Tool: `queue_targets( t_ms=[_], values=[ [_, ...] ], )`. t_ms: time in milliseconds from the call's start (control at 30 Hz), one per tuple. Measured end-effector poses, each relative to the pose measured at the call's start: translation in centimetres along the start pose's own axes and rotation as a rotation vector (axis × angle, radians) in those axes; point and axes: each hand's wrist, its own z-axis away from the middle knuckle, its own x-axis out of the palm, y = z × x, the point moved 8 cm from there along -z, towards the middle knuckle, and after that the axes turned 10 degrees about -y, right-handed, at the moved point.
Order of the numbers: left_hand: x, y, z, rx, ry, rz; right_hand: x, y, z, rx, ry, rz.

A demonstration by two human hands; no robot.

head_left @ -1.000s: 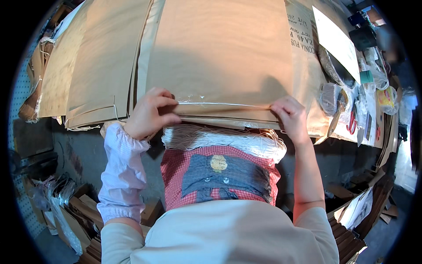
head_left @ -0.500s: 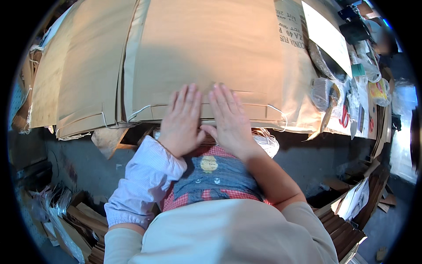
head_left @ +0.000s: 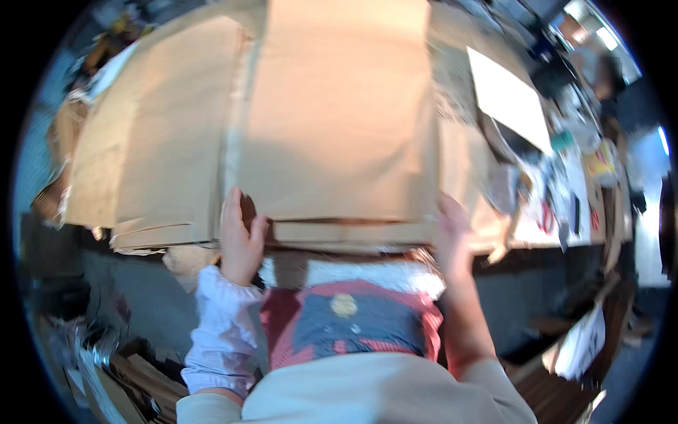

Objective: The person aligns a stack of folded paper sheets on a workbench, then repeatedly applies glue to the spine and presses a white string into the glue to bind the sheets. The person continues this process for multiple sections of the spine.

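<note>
On the L, a brown paper pile (head_left: 176, 127) lies flat, its R side just beside the L hand (head_left: 242, 240); can't tell if they touch. L hand, w/ a pale checked sleeve (head_left: 222, 332) behind it, is spread, thumb apart to the R, fingers pointing far, at the near L corner of the main brown stack (head_left: 339, 127). That stack is in the middle, i.e. btwn the hands & reaching far beyond both; long axis looks near-far, far end out of view, so its near edge spans hand to hand & neither is clearly nearer. Dark gaps show along that edge. White string bundle (head_left: 353, 272) sits just near of it, by the apron (head_left: 360, 325). R hand (head_left: 454, 230) is at the near R corner, approx. level w/ the other; too blurred to tell if spread or pinching. Further R: white sheet (head_left: 508, 99) (far), clear bag (head_left: 503, 187), red-handled tool (head_left: 546, 218), prob. scissors, then yellow pkg (head_left: 602, 161), all R of the stack.
</note>
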Motion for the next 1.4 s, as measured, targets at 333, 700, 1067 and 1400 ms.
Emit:
queue_targets(
  t_ms=[333,700,1067,1400],
  values=[
    [-8.4,-3.8,4.1,-0.078,0.252,-0.037,6.6,-1.8,0.5,-0.014,-0.251,0.599],
    [-29.7,-35.7,5.2,-0.35,0.53,0.008,40.5,0.9,0.9,0.442,-0.796,-0.1],
    [-19.6,-17.7,3.4,-0.123,0.421,-0.314,9.1,-4.7,3.1,0.306,-0.942,0.426],
    [4.1,11.6,0.6,0.541,-0.265,-0.208,-12.5,-9.0,-1.2,-0.419,-0.205,1.622]
  ],
)
